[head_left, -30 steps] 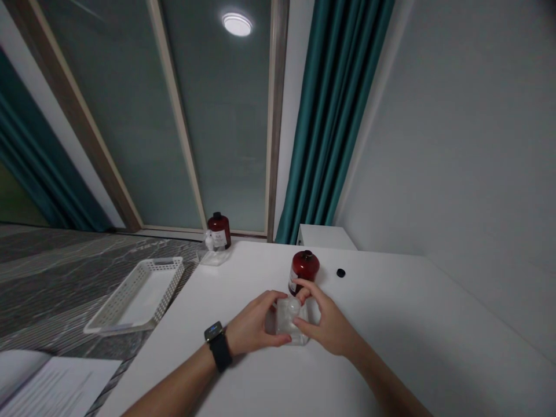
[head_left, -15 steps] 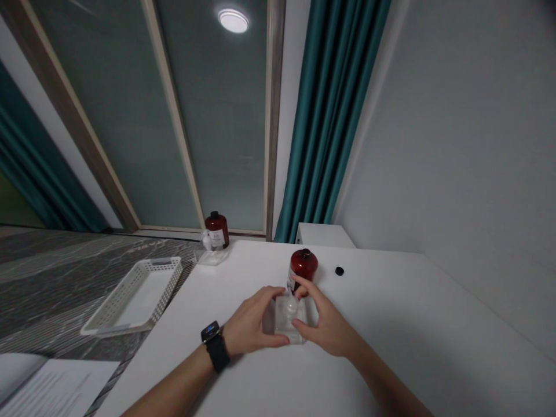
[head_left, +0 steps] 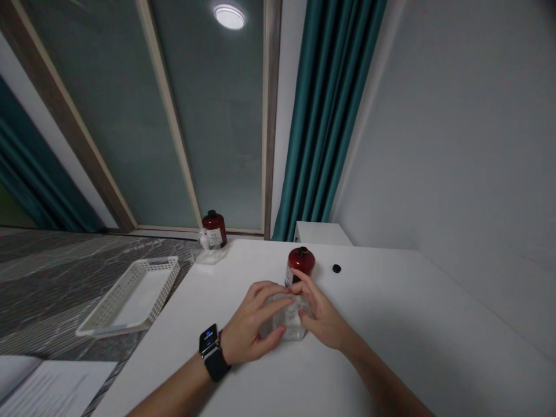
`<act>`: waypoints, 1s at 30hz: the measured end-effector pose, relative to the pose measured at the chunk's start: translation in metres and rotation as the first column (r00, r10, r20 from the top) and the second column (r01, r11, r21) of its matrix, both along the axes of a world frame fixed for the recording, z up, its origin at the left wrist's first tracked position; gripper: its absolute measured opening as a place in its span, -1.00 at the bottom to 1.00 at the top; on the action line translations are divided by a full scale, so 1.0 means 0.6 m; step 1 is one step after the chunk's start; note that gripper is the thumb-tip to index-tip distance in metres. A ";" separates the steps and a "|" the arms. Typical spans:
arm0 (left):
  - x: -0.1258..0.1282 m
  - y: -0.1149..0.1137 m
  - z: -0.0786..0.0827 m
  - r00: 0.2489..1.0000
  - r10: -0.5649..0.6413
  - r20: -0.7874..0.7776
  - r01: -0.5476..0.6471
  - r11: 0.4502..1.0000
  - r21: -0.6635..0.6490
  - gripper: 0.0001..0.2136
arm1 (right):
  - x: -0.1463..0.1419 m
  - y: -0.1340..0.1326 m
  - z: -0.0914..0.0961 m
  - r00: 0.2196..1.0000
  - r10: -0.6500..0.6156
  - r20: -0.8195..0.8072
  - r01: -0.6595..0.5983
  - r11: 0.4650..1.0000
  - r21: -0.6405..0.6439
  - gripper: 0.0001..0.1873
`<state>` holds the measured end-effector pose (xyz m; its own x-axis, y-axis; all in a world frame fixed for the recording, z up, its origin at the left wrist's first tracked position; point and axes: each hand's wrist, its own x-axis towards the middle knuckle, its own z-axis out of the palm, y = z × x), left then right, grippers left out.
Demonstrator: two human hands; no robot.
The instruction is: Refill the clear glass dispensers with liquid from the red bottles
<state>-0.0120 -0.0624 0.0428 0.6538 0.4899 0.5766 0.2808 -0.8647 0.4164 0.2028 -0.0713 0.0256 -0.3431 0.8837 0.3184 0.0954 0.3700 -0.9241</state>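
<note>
A clear, squarish plastic container (head_left: 295, 331) stands on the white table between my hands, its top and upper left partly covered by fingers. My left hand (head_left: 256, 321), with a black watch (head_left: 211, 347) at the wrist, reaches across its left side and top with fingers apart. On the right side, my right hand (head_left: 319, 315) curves around the container, thumb and fingers spread. The fingertips of both hands come close together over it; whether anything small lies there is hidden. Just behind stands a dark red bottle (head_left: 303, 260), its label partly covered by my right fingers.
A round black cap (head_left: 336, 269) lies right of the bottle. At the table's back left, a second red bottle (head_left: 217, 226) stands by a clear object. A white basket (head_left: 163, 301) and an open book (head_left: 56, 385) are to the left. A white cabinet (head_left: 324, 233) stands behind.
My left fingers have moved from the container's left side up across its top. My right thumb has shifted slightly right and upward. The view has turned a little.
</note>
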 end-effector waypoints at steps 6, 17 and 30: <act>0.000 0.004 0.002 1.000 -0.021 0.017 0.022 0.999 -0.039 -0.44 | 0.000 -0.001 -0.004 0.998 0.028 0.055 -0.029 0.999 0.021 -0.19; 0.003 0.005 0.000 0.996 -0.059 0.072 0.069 0.986 -0.150 -0.54 | -0.001 -0.002 -0.005 0.995 -0.047 0.084 0.042 0.997 0.061 -0.27; 0.015 0.005 -0.010 0.969 -0.017 0.245 0.111 0.919 -0.377 -0.70 | 0.001 0.001 -0.010 0.999 0.018 0.038 -0.018 1.000 0.012 -0.23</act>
